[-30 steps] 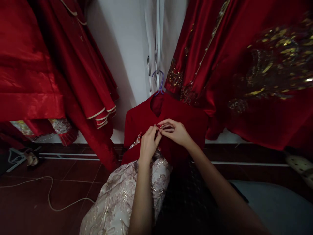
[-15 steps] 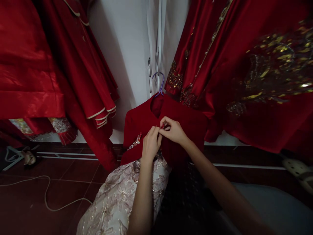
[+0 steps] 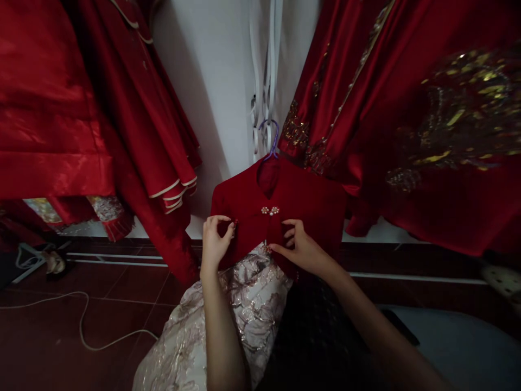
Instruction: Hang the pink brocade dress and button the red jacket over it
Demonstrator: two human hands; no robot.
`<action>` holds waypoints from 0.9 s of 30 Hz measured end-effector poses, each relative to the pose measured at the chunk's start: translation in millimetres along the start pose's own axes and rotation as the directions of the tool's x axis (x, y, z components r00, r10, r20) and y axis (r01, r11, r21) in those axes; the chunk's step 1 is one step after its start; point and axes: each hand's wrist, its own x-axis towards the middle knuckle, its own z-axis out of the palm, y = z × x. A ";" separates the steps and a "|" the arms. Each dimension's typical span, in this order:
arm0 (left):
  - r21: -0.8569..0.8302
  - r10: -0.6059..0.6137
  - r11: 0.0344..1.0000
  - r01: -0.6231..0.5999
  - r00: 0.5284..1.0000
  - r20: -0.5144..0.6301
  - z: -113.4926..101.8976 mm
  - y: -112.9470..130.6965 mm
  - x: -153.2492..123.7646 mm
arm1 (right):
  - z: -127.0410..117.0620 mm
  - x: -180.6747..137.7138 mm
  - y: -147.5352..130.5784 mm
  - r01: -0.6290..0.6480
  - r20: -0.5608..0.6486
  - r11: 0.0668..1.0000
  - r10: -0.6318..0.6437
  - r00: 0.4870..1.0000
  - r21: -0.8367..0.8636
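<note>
A dark red jacket [image 3: 307, 198] hangs from a purple hanger [image 3: 273, 142] in the middle of the view. Two jewelled clasp pieces [image 3: 270, 210] meet at its chest below the neck opening. At the jacket's left side, my left hand [image 3: 215, 243] pinches the cloth beside a jewelled ornament [image 3: 234, 229], partly hidden by the thumb. My right hand [image 3: 303, 247] rests against the right front with fingers spread. Its thumb points at a small beaded piece [image 3: 268, 248] on the lower front edge. Below lies white and gold floral cloth [image 3: 256, 320].
Red garments [image 3: 157, 136] with pale piping hang at left, and red satin with gold sequins [image 3: 459, 119] at right. White straps [image 3: 266, 60] run down the wall. A pale cord [image 3: 83, 326] crosses the tiled floor; a white rail [image 3: 411, 278] lies low behind.
Both hands have parted from the centre of the chest, left hand to the left, right hand slightly right and down. The clasp pieces, covered before, now show joined.
</note>
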 end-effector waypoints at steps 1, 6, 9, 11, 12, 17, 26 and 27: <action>-0.017 -0.025 1.000 0.025 0.999 0.030 -1.4 -7.7 -2.0 | 3.5 -2.4 -1.7 0.030 -0.018 0.998 -0.031 0.999 -0.058; -0.133 -0.179 0.966 0.220 0.947 0.268 12.2 -29.2 -12.8 | 36.8 -3.6 -0.9 0.148 -0.102 0.962 -0.175 0.979 -0.229; -0.105 -0.253 0.947 0.303 0.908 0.333 21.1 -30.6 -16.1 | 51.2 -3.5 7.1 0.106 -0.144 0.945 -0.156 0.977 -0.308; -0.076 -0.275 0.944 0.320 0.894 0.354 22.6 -28.6 -16.6 | 54.1 -3.2 11.7 0.072 -0.166 0.932 -0.138 0.976 -0.354; -0.062 -0.284 0.943 0.326 0.891 0.354 22.1 -26.9 -16.5 | 53.8 -2.5 13.4 0.069 -0.164 0.930 -0.136 0.977 -0.360; 0.012 -0.304 0.947 0.321 0.884 0.355 8.7 -8.2 -13.3 | 39.7 9.2 21.7 0.116 -0.162 0.976 -0.146 0.976 -0.184; -0.152 -0.111 0.961 0.232 0.823 0.558 -15.9 23.5 -15.9 | -23.5 29.7 37.8 0.020 -0.380 1.000 -0.022 0.925 -0.011; -0.132 -0.123 0.965 0.225 0.839 0.529 -12.6 20.3 -15.8 | -32.2 30.2 37.7 0.044 -0.383 0.999 -0.041 0.923 -0.002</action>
